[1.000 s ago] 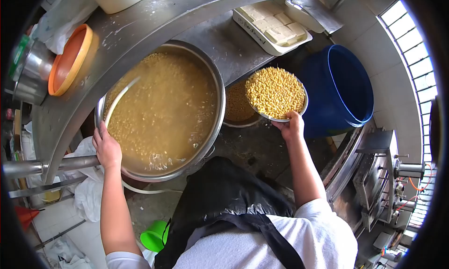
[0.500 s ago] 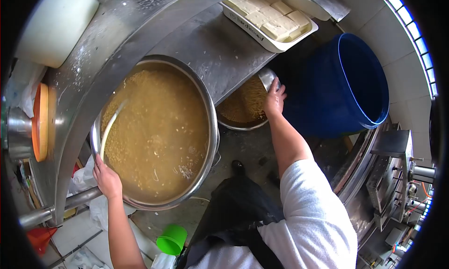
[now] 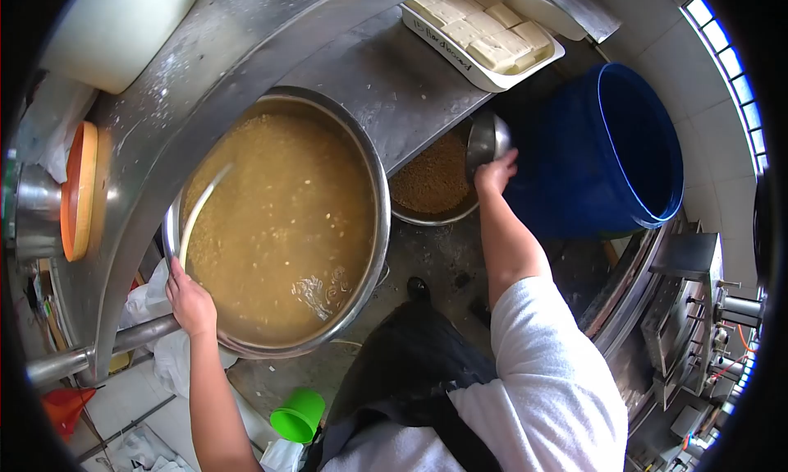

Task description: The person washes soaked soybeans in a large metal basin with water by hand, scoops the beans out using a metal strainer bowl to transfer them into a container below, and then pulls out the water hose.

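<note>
A large steel basin (image 3: 382,217) holds cloudy water with yellow beans under it, and a pale hose (image 3: 199,209) dips in at its left. My left hand (image 3: 193,300) grips the basin's lower left rim. On the right, my right hand (image 3: 496,173) is closed on a small steel bowl (image 3: 487,137), which is tipped on its side over a second, lower container of beans (image 3: 435,176). The bowl's inside is turned away, so its contents are hidden.
White blocks fill a labelled tray (image 3: 492,84) on the steel counter (image 3: 369,78). A blue barrel (image 3: 566,160) stands right of the bowl. Metal machinery (image 3: 685,308) is at the far right, a green cup (image 3: 297,414) low down, an orange lid (image 3: 80,191) at left.
The bowl, heaped with beans a second ago, went down over the second container and tipped on its side. It has since lifted slightly. My left hand has stayed on the basin rim.
</note>
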Demonstrator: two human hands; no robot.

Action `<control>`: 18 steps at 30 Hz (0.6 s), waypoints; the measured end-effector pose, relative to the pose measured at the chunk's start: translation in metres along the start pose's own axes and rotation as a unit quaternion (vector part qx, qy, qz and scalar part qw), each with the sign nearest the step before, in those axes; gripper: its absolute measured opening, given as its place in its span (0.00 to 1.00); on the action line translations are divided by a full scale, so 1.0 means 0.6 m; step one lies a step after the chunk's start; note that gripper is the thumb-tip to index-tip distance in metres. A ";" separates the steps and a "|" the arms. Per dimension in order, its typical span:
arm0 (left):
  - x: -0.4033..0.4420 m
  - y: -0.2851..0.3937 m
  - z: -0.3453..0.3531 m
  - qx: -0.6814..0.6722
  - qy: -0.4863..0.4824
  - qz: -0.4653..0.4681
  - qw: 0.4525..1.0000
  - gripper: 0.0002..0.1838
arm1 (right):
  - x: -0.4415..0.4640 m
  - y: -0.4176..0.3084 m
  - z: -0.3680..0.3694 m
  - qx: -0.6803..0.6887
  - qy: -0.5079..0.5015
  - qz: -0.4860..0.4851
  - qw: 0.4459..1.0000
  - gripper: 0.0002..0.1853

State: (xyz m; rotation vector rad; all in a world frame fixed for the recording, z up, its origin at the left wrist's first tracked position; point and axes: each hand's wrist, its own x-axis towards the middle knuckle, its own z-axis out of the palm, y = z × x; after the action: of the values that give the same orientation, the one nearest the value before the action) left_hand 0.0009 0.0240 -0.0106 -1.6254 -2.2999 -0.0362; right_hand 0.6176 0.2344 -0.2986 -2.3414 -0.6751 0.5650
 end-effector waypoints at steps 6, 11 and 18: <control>0.005 0.002 0.004 0.004 -0.025 -0.034 0.999 0.31 | -0.079 0.076 -0.107 0.431 -0.148 0.252 0.854 0.25; 0.010 0.002 -0.011 -0.015 -0.049 -0.034 0.998 0.34 | -0.109 0.181 -0.185 0.492 -0.158 0.256 0.817 0.27; 0.008 0.002 -0.035 -0.002 -0.111 -0.050 0.993 0.35 | -0.206 0.073 -0.371 0.553 -0.230 0.085 0.796 0.30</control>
State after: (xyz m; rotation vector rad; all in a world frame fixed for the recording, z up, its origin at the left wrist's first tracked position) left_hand 0.0060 0.0247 0.0103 -1.5860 -2.5461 0.1231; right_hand 0.6563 0.0321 -0.1425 -1.1416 -0.1849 1.2278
